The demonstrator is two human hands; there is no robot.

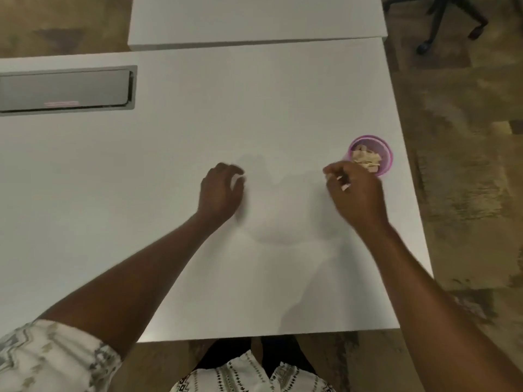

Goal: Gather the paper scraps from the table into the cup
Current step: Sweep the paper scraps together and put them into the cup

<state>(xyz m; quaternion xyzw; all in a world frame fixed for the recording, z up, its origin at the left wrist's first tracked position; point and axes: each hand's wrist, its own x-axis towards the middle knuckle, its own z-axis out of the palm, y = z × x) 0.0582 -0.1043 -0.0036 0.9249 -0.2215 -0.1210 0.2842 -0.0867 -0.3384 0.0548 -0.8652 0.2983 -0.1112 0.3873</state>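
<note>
We look down on a white table [175, 171] that fills most of the view, with a second white tabletop [254, 21] butted against its far edge and mottled brown carpet [467, 137] showing on either side. Set into the table at the far left is a grey cable hatch [66, 90], and the wheeled base of an office chair [441, 15] stands on the carpet at the top right. A pink plastic cup [385, 149] stands upright near the table's right edge, and it holds a heap of pale paper scraps [365, 159]. Our right hand [355, 193] is just beside the cup on its near-left side, overlapping the rim from this angle; its fingers are curled in with the fingertips bunched together, and a small pale fleck shows at them, though motion blur keeps us from telling whether it is a scrap pinched there or only a fingernail. Our left hand [220, 190] is well apart from the cup, near the middle of the table, the fingers loosely curved and partly spread, with nothing visible in its grasp. A patterned short sleeve [51, 357] covers our left upper arm at the bottom left.
</note>
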